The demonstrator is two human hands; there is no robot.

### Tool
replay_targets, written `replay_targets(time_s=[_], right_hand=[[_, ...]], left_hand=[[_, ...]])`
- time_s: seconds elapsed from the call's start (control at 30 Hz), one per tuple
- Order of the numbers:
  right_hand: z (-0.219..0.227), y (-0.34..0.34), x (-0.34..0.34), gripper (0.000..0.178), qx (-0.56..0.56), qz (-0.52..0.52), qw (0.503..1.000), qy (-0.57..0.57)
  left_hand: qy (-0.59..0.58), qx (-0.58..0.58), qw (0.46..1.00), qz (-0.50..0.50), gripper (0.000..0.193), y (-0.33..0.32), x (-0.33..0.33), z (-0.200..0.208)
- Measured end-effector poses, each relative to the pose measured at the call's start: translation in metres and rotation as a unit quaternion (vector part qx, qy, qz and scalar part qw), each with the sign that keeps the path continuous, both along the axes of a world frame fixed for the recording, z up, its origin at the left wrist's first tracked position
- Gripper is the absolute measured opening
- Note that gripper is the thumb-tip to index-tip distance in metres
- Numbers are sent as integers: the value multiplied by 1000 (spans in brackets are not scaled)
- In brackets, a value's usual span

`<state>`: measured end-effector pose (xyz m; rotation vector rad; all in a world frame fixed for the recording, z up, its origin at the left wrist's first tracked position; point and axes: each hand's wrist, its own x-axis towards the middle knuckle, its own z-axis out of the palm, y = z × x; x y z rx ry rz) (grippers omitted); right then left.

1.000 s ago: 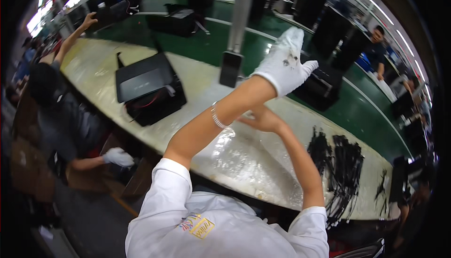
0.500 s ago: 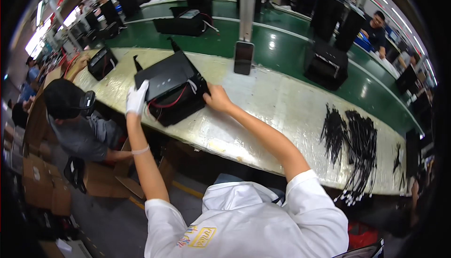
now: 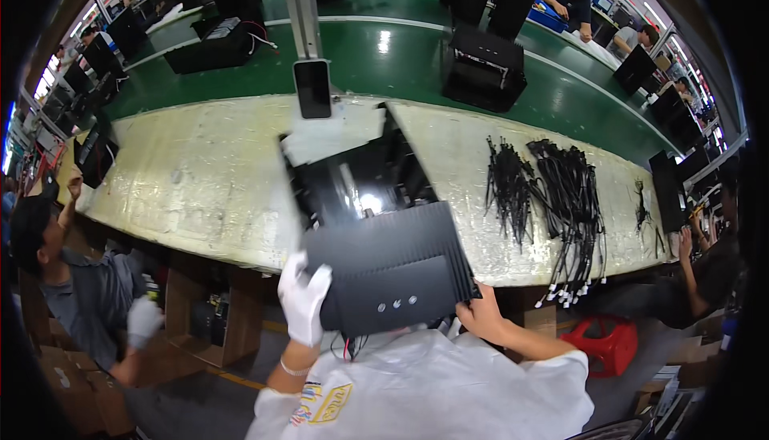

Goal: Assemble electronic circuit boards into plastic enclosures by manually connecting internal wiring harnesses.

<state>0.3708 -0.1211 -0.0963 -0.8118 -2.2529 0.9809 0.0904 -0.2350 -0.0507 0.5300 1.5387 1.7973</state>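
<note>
"Where's the black electronics housing (image 3: 376, 232)?"

"Right up against the white shirt (image 3: 473, 384), its near end out past the edge of the film-covered bench (image 3: 200, 152). Whether the far end rests on anything, I can't tell from here."

"And the grip?"

"The gloved left hand (image 3: 304, 300) clasps the left side, part of it lapping over the ribbed top panel (image 3: 392, 280). The bare right hand (image 3: 483, 313) pinches the near right corner; whatever is tucked underneath is hidden."

"Heavy, do you think?"

"More bulky than heavy, I'd guess; the far half looks like an open shell. Stiff, too."

"Slippery?"

"Perhaps. The inside floor shines, so bare skin might slide there. The glove and the ribs should help."

"What's fragile?"

"The thin uprights (image 3: 400, 148) at the far end, I'd say, and the red and black wires (image 3: 348, 349) by the shirt. I'd take it by both side edges and leave those alone."

"What's around it?"

"Black cables (image 3: 569, 200) in bundles on the bench to the right, a smartphone (image 3: 312, 88) at the metal post (image 3: 300, 8) beyond, and a red stool (image 3: 605, 344) below."
</note>
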Motion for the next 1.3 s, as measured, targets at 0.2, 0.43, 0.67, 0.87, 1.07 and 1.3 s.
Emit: replay_targets(time_s=[0.2, 0.43, 0.67, 0.87, 1.07, 1.3], right_hand=[[-15, 49, 0, 11, 58, -107, 993, -4], [23, 169, -35, 74, -258, 43, 949, 176], [78, 212, -84, 57, -197, 59, 963, 173], [63, 140, -3, 21, 35, 137, 973, 181], [24, 72, 59, 46, 56, -17, 993, -104], [34, 163, 135, 29, 266, -346, 872, -219]], left_hand=[[160, 119, 973, -116, 18, 137, -39, -29], [33, 91, 984, -148, 55, 221, -90, -2], [245, 58, 966, -63, 39, 212, -71, 34], [661, 262, 696, -102, 36, 92, -24, 51], [708, 155, 634, -270, 44, 22, -14, -72], [662, 40, 656, -360, 59, 28, -16, -73]])
